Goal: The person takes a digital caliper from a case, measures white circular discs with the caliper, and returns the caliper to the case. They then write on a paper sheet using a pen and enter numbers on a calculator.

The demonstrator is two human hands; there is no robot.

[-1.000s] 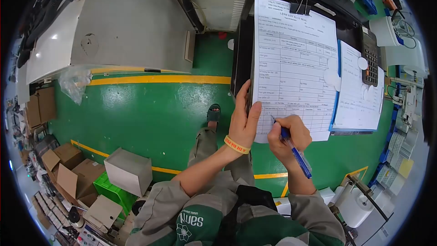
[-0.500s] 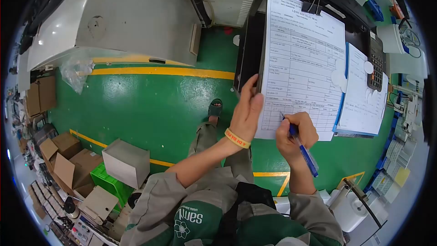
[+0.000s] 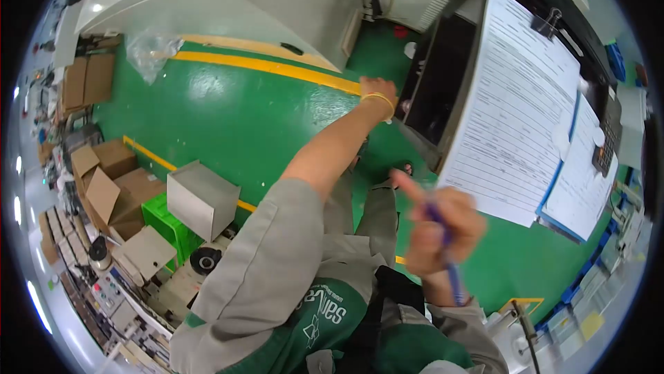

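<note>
My right hand [image 3: 443, 229], blurred by motion, is closed around a blue pen [image 3: 453, 281], its index finger pointing up and left. It is just off the lower left corner of the printed form [image 3: 515, 108], a sheet with ruled lines and a table held by a black binder clip [image 3: 546, 23]. My left hand [image 3: 379, 94], with a yellow wristband [image 3: 379, 99], is beside the open side of a dark cabinet [image 3: 432, 90] under the papers. Its fingers are foreshortened and mostly hidden, so whether it grips anything is unclear.
A blue-edged folder [image 3: 557, 191] with another sheet lies right of the form, with a calculator [image 3: 609, 132] on it. A large grey machine housing [image 3: 242, 14] stands at upper left. Cardboard boxes [image 3: 131, 194], a green crate [image 3: 169, 229] and a plastic bag [image 3: 149, 52] are on the left.
My left hand has left the form's edge and moved up to the dark cabinet's side. My right hand has lifted off the form with the pen. The view has turned left.
</note>
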